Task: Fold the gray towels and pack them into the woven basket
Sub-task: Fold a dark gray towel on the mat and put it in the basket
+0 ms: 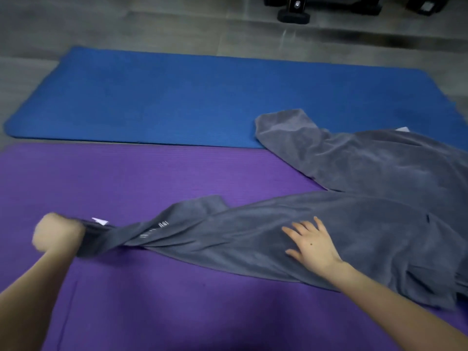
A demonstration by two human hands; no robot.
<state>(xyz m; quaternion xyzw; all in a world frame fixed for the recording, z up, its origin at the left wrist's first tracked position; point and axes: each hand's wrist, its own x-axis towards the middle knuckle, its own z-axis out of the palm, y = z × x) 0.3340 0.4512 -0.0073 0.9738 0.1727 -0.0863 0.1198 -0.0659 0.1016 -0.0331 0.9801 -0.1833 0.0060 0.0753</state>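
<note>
1. The left hand (59,233) is a fist clamped on a corner of the near towel (253,239), just beside its white tag (100,221). I judge it grips there to draw the cloth taut.
2. The right hand (312,243) lies flat on the towel's middle, fingers straight and spread, gripping nothing. It probably pins the cloth so the pull stretches it rather than drags it.
3. The near towel runs twisted and bunched across the purple mat (152,173), from the fist to the right edge of view. No fold shows yet.
4. The far towel (367,160) lies crumpled to the right across the seam between the purple mat and the blue mat (177,97), meeting the near towel at the right.
5. Room to spread lies leftward and toward the person on the purple mat. The far towel crowds the right side.
6. The basket is not in view.
</note>
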